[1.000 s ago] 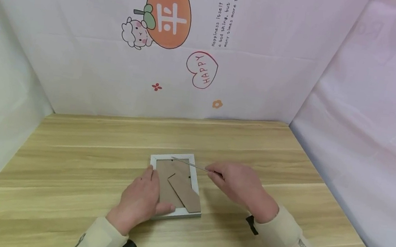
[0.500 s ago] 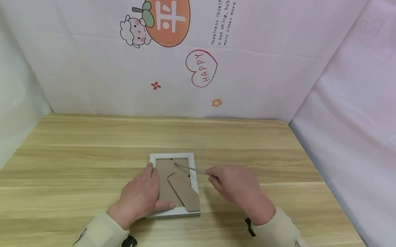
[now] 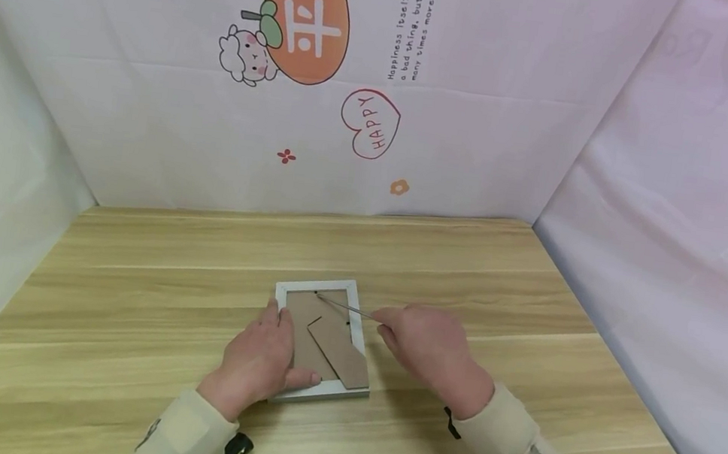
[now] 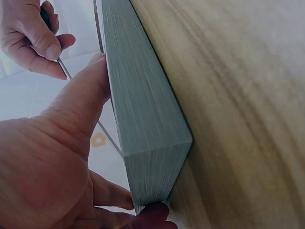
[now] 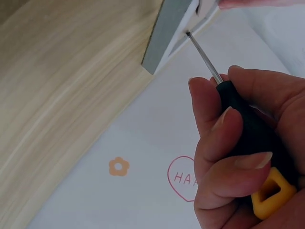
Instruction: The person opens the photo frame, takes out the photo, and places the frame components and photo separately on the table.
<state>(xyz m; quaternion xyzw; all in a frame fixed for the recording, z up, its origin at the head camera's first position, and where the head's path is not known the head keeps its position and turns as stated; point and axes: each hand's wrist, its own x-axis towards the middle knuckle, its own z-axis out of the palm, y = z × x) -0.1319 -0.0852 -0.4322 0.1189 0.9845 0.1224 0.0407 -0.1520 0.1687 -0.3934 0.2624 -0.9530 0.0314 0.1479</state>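
A white picture frame (image 3: 323,285) lies back side up on the table, its brown backing board (image 3: 303,337) and slanted stand leg (image 3: 347,361) showing. My left hand (image 3: 259,358) holds its near left corner, thumb along the near edge and fingers at the left side. In the left wrist view the fingertips (image 4: 153,215) bend round the frame's side. My right hand (image 3: 431,345) grips a screwdriver (image 5: 250,129) with a dark handle and yellow end. The thin shaft crosses the frame's right rail, with the tip right at a small black tab (image 3: 316,293) on the far edge.
A second black tab (image 3: 348,323) sits on the frame's right inner edge. The wood-grain table (image 3: 178,295) ends at a printed white backdrop (image 3: 166,119), and white sheets (image 3: 689,244) hang at both sides.
The screwdriver tip has moved from the far rail down onto the backing, then back up to the far black tab. My left hand and the picture frame have stayed put.
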